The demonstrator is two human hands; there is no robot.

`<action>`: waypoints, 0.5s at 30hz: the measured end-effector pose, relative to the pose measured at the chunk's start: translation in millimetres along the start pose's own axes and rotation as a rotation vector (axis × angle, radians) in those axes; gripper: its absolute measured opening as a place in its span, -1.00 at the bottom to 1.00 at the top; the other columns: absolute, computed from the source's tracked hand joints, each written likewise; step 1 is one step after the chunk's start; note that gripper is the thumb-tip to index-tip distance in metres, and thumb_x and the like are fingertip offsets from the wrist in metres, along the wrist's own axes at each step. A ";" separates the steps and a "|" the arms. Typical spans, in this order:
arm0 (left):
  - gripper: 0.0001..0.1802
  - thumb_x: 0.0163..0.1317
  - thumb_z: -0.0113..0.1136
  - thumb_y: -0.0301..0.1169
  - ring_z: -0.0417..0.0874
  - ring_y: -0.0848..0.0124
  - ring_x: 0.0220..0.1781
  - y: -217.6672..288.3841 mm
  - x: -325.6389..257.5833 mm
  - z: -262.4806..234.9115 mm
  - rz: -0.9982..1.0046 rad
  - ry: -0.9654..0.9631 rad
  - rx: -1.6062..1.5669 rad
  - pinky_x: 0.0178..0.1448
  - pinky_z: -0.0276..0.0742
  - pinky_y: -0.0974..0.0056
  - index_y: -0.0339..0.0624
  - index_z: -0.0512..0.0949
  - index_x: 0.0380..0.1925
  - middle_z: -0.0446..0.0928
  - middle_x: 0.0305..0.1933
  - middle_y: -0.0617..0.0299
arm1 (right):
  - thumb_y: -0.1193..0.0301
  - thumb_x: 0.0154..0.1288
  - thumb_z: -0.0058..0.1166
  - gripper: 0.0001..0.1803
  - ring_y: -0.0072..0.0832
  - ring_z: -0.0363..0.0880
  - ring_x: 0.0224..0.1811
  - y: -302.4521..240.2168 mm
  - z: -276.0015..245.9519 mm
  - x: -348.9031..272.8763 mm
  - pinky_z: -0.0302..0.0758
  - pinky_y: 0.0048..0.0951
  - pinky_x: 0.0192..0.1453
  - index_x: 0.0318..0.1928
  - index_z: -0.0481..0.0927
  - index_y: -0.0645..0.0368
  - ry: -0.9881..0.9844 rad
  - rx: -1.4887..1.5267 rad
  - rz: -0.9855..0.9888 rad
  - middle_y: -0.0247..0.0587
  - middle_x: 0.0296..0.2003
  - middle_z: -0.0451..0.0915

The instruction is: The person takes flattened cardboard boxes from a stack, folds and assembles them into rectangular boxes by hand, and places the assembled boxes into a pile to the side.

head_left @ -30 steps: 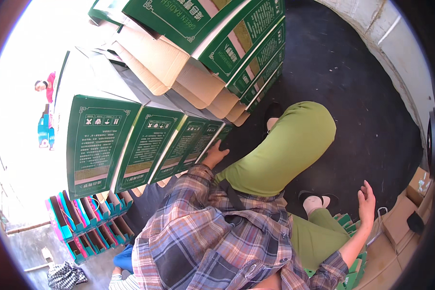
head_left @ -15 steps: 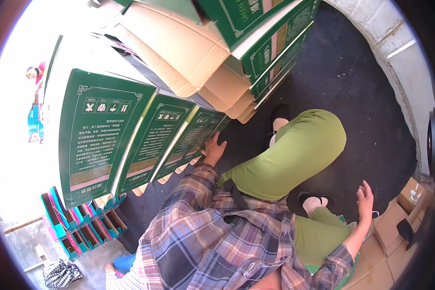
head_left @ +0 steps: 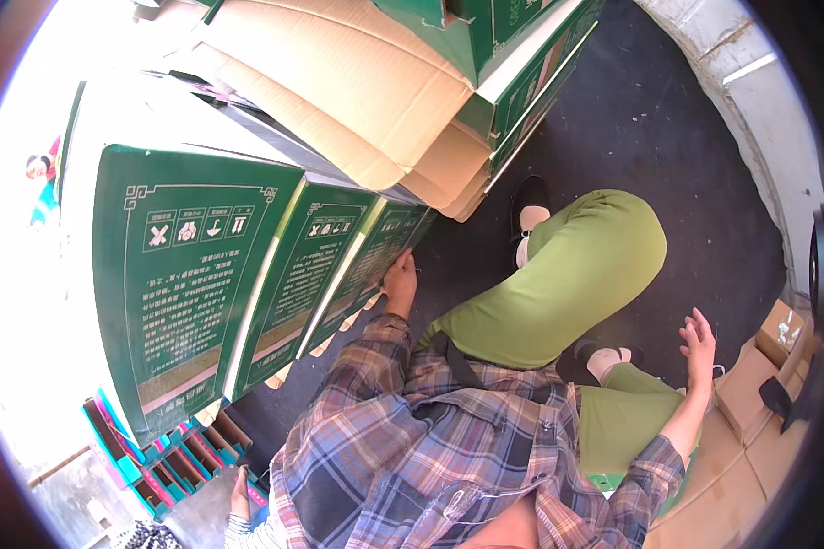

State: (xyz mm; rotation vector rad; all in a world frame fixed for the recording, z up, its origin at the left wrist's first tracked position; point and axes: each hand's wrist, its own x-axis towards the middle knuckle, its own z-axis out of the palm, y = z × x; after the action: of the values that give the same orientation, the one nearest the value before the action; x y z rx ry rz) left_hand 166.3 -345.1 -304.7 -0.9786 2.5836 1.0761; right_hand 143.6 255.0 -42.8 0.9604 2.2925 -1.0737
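My left hand [head_left: 399, 285] rests against the side of the lowest green printed carton [head_left: 386, 240] in a stack at left. Its fingers are extended along the board, their tips partly hard to make out, and they do not wrap round it. Above that one lie another green carton [head_left: 304, 274] and a large near one [head_left: 197, 274], with pale edges between them. On the other side, my right hand [head_left: 699, 349] hovers over the dark floor near my knee. Its fingers are apart, and nothing is in them.
Cartons with open tan flaps [head_left: 375, 110] stand at the top. Flat brown cardboard [head_left: 737, 403] lies at lower right, beside a whitish wall [head_left: 751, 91]. Pink and teal divided boxes [head_left: 178, 467] stand at lower left, near another person's hand [head_left: 239, 494]. Dark sheeting [head_left: 613, 137] covers the floor.
My left hand's spread fingers have come closer together against the carton. My right hand has risen slightly in view. The view has shifted, and another person's hand appears at lower left.
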 end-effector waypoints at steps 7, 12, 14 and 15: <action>-0.65 0.34 -0.06 -0.09 0.59 -0.12 -0.05 -3.2 14.3 -8.4 0.072 0.104 0.211 0.08 0.47 -0.06 0.20 0.60 0.01 0.61 -0.14 -0.09 | 0.17 0.40 -0.08 -0.42 -0.34 0.45 0.18 39.2 -5.0 7.1 0.41 -0.28 0.10 0.38 0.22 -0.02 0.011 0.075 0.025 -0.14 0.27 0.37; -0.67 0.31 -0.02 -0.10 0.62 -0.08 -0.06 2.4 25.4 -18.1 0.096 0.154 0.198 0.05 0.50 -0.05 0.11 0.65 -0.09 0.62 -0.16 -0.08 | 0.16 0.41 -0.08 -0.42 -0.34 0.45 0.19 77.6 -7.2 9.2 0.41 -0.27 0.11 0.38 0.22 0.00 0.018 0.114 0.035 -0.13 0.27 0.37; -0.66 0.28 0.02 -0.09 0.63 -0.07 -0.08 14.9 33.9 -15.4 -0.058 0.167 0.289 0.04 0.51 -0.04 0.07 0.65 -0.11 0.63 -0.15 -0.06 | 0.16 0.41 -0.08 -0.42 -0.34 0.45 0.19 90.1 -8.6 10.2 0.41 -0.27 0.11 0.38 0.22 0.00 0.035 0.126 0.036 -0.14 0.27 0.37; -0.65 0.25 0.05 -0.05 0.63 -0.09 -0.09 1.2 38.9 -22.8 -0.026 0.198 0.290 0.04 0.52 -0.03 0.07 0.66 -0.13 0.63 -0.17 -0.06 | 0.16 0.41 -0.08 -0.42 -0.34 0.46 0.18 93.3 -7.7 13.5 0.41 -0.27 0.11 0.38 0.23 0.00 0.020 0.125 0.026 -0.14 0.27 0.38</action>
State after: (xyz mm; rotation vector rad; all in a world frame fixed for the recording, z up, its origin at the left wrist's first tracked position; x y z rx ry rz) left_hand 137.6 -379.8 -302.8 -1.0870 2.7696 0.5996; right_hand 202.8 309.4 -92.4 1.0501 2.2443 -1.2135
